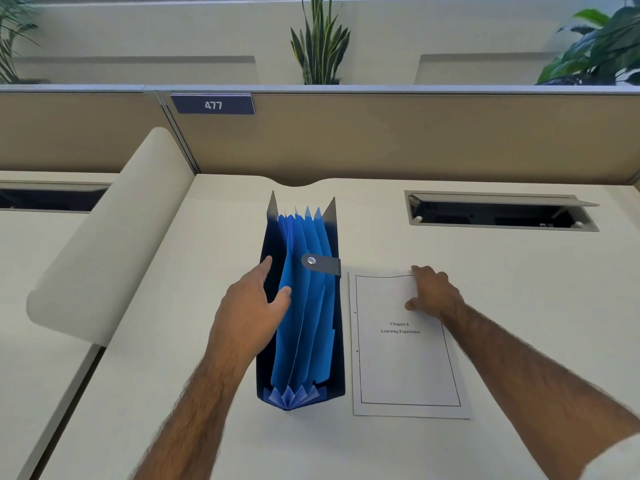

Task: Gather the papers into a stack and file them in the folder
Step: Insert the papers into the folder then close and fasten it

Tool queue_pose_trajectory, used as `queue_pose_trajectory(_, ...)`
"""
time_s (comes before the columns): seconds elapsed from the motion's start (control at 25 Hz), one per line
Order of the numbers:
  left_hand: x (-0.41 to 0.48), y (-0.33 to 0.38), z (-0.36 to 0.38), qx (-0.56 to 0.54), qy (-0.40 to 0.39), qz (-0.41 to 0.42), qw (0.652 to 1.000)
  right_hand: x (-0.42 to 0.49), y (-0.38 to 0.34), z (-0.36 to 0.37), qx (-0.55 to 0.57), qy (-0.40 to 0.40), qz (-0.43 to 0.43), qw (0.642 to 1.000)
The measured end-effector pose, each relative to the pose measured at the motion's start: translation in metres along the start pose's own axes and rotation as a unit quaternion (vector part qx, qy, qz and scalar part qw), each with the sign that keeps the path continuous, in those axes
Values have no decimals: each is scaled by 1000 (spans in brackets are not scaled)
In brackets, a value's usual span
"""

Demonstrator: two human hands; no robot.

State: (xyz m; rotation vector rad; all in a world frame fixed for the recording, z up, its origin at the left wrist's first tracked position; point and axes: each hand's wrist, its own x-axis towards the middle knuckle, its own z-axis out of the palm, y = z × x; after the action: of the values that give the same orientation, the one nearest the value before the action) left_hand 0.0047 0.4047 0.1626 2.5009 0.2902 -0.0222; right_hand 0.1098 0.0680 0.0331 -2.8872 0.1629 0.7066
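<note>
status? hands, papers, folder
Left hand open on the folder, spreading pockets. Right hand flat on papers, stacked beside folder, not filed. Nothing in the way.

An office: desk (207,393) behind a numbered cubicle partition (415,140), potted plants (320,46) beyond.

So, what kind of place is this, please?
Most likely an open-plan office cubicle: a fabric partition carries a desk number plate reading 477, the desk has a cable hatch, and potted plants stand behind.
</note>
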Motion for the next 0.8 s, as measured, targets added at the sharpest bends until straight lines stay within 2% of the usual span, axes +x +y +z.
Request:
queue_pose_trajectory(0.2, -5, 4, -3, -29, -7, 54, 998, 1, -4, 4, 3, 22, 0, 1000)
queue_pose_trajectory(0.28, -3, 2, -5, -21, -19, 78, 997, 3, -2, 9, 43, 32, 0, 999)
queue_pose_trajectory(0.36, 0, 1, -3, -21, -24, 68, 997, 3, 1, 13, 107, 47, 15, 993)
queue_pose_trajectory(0.48, -2, 6, -1, -18, -35, 10, 999, 0, 7, 17, 185, 83, 49, 978)
queue_pose_trajectory(0.56, -4, 10, -2, -2, -58, -23, 998, -3, 13, 22, 265, 123, 67, 954)
queue_pose_trajectory(0.64, -4, 14, -2, 17, -66, -27, 997, -9, 21, 26, 378, 149, 98, 908)
queue_pose_trajectory(0.72, -3, 14, -1, 16, -62, -24, 998, -18, 31, 30, 490, 125, 120, 855)
queue_pose_trajectory(0.8, -2, 16, -2, 1, -66, -25, 998, -32, 37, 36, 550, 56, 130, 823)
